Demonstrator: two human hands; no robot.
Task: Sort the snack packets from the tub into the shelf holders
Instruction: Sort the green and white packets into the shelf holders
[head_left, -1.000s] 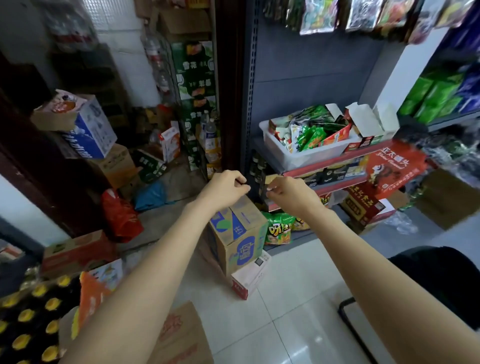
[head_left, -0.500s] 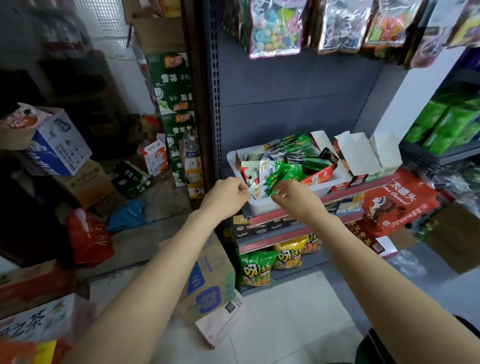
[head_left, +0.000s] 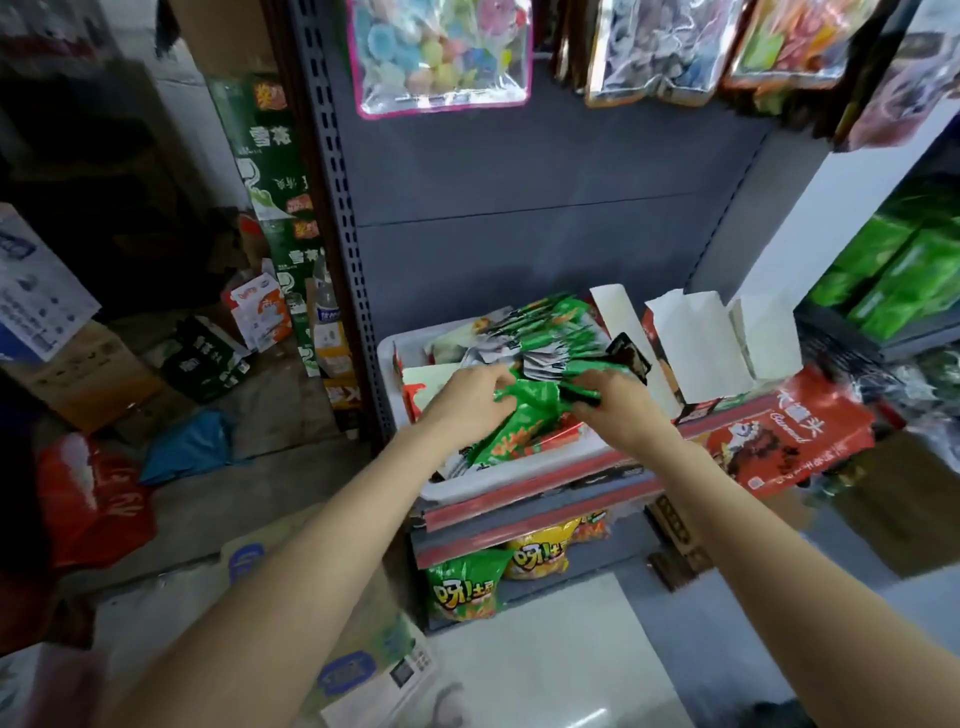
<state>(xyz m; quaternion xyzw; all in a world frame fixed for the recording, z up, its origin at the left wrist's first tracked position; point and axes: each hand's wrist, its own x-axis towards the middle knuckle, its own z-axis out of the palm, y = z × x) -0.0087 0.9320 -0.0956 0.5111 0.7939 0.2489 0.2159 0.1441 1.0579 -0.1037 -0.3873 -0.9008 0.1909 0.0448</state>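
A white tub (head_left: 519, 480) sits on the red-edged shelf (head_left: 545, 499), heaped with green, white and red snack packets (head_left: 540, 332). Both my hands are over the tub. My left hand (head_left: 467, 400) grips the left end of a green snack packet (head_left: 519, 421). My right hand (head_left: 613, 405) pinches the same packet's right end together with a small dark packet. White open-topped card holders (head_left: 701, 348) stand just right of the tub on the same shelf.
Bagged goods hang on the grey back panel (head_left: 519, 218) above. A red box (head_left: 789, 441) lies right of the holders. Chip bags (head_left: 462, 587) fill the bottom shelf. Cartons (head_left: 322, 623) and a red bag (head_left: 93, 493) crowd the floor at left.
Both hands rose from the lower shelf edge to the tub and took hold of a green packet. The view swung up and closer to the shelf.
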